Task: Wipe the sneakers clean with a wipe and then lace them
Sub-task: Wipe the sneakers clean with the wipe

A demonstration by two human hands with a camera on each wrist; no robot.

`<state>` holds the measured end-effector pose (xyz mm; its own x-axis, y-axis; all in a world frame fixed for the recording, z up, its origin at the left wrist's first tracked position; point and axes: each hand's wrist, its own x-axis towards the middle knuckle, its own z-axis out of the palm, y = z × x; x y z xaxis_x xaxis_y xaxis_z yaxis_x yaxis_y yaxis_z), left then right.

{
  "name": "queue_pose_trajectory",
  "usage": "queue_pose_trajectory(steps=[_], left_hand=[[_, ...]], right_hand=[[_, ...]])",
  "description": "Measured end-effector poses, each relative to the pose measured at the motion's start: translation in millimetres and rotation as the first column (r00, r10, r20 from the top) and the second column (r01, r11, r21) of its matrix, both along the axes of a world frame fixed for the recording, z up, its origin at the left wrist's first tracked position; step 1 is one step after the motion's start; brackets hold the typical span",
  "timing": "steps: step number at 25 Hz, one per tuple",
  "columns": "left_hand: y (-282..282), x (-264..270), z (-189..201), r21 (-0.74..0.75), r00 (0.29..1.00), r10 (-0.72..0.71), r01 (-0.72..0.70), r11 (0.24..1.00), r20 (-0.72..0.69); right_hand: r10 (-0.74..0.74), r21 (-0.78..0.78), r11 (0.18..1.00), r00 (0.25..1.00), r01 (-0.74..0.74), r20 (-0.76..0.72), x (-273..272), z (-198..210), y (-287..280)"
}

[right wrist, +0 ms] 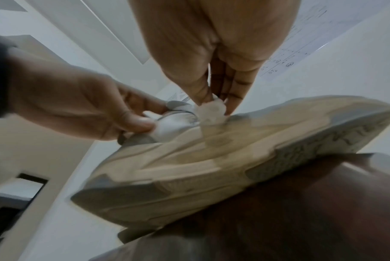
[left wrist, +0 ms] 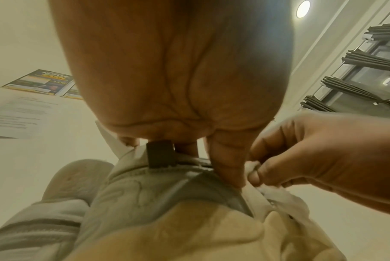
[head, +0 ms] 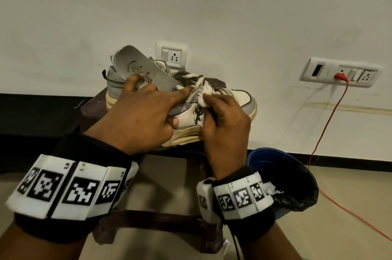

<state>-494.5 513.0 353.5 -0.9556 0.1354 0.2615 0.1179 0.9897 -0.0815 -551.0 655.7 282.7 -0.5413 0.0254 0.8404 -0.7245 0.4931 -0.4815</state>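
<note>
Head view: cream-and-grey sneaker [head: 237, 98], yellowed sole, loose laces [head: 196, 87].

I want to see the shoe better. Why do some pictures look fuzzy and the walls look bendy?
Head view: sharp, but the wide lens bows the skirting line, and the sneaker is well lit. Left wrist view: the left hand sits too close, so it is out of focus, and a ceiling light glares. Right wrist view: motion smears the sole and the wipe.

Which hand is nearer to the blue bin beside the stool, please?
Right. The right hand works at the sneaker directly above the blue bin; the left hand is farther left.
</note>
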Motion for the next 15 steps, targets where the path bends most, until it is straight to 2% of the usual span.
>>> queue_pose_trajectory(steps=[4, 7, 10, 12, 15], left_hand=[[6.6, -2.1, 2.3, 0.097, 0.999, -0.045, 0.045, 0.994, 0.002], [9.4, 0.0, 5.5, 0.132, 0.996, -0.065, 0.057, 0.990, 0.060], [10.4, 2.4, 7.4, 0.121, 0.993, -0.047, 0.034, 0.992, 0.106], [9.8, 2.1, 6.0, 0.116, 0.996, -0.049, 0.040, 0.992, 0.068], [7.1, -2.4, 1.9, 0.150, 0.997, -0.073, 0.077, 0.986, -0.031]], right_hand=[[0.160, 0.109, 0.983, 0.980, -0.147, -0.122, 32.5, -14.1, -13.7], [0.053, 0.116, 0.992, 0.992, -0.039, -0.115, 15.5, -15.2, 3.9], [-0.122, 0.002, 0.992, 0.991, 0.122, 0.053, -19.0, -11.3, 28.7], [-0.116, -0.005, 0.993, 0.988, 0.117, 0.099, -28.1, -11.4, 34.6], [-0.034, 0.055, 0.998, 0.999, 0.033, 0.017, -9.1, -15.8, 21.2]])
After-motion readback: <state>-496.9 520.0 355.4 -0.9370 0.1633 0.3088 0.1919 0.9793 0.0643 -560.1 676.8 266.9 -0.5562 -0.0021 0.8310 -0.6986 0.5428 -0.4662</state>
